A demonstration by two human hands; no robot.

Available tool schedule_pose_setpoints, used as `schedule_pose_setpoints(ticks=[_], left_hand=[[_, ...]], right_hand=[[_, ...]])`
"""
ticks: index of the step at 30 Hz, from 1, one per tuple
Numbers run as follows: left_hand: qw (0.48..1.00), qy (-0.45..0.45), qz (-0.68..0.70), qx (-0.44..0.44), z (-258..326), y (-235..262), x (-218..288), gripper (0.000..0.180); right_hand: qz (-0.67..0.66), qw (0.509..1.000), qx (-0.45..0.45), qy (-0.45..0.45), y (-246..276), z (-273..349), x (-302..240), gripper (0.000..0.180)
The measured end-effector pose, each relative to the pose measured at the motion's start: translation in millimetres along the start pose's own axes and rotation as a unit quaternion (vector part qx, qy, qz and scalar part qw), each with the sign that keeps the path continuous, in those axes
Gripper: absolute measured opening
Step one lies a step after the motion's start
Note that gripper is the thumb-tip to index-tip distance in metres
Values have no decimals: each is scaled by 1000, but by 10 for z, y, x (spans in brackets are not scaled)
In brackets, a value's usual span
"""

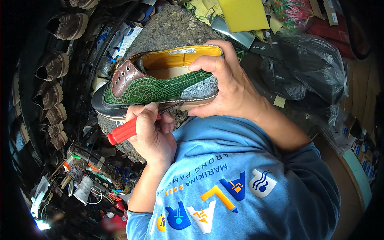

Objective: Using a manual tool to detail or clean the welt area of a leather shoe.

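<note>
A low lace-up shoe (160, 86) lies on its side across the picture, toe to the left. It has a green scaled side, a brown eyelet flap, a black toe, a grey heel patch and a yellow lining. My right hand (228, 82) grips it round the heel, thumb over the collar. In my left hand (150, 130) is a red-handled awl (125, 131), its thin dark shaft lying along the stitched welt near the sole. My left fingertips are close against the shoe's lower edge. Whether the awl's tip enters the seam I cannot tell.
A big rough stone block (172, 28) stands beneath and behind the shoe. Several brown shoes (52, 66) hang on a rack at left. Tools and scraps clutter the lower left, including a white cup (83, 190). Black plastic bags (308, 64) and yellow sheets (244, 16) lie at right.
</note>
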State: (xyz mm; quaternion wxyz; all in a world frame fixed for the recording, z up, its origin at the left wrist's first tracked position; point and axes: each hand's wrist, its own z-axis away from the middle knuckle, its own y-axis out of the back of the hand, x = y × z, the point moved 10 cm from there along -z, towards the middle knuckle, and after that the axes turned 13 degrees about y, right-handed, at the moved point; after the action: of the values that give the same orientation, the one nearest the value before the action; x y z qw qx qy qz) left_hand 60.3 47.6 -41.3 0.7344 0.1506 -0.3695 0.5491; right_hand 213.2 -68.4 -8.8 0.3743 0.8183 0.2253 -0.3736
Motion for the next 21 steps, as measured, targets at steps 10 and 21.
schedule_pose_setpoints(ticks=[10,21], left_hand=[[992,-81,-96,-20,94,-106,155,12],[830,-432,-341,-91,602,-390,635,11]], right_hand=[[10,1000,6,2,1,3,-4,76],[17,1000,15,12,47,-19,-12,78]])
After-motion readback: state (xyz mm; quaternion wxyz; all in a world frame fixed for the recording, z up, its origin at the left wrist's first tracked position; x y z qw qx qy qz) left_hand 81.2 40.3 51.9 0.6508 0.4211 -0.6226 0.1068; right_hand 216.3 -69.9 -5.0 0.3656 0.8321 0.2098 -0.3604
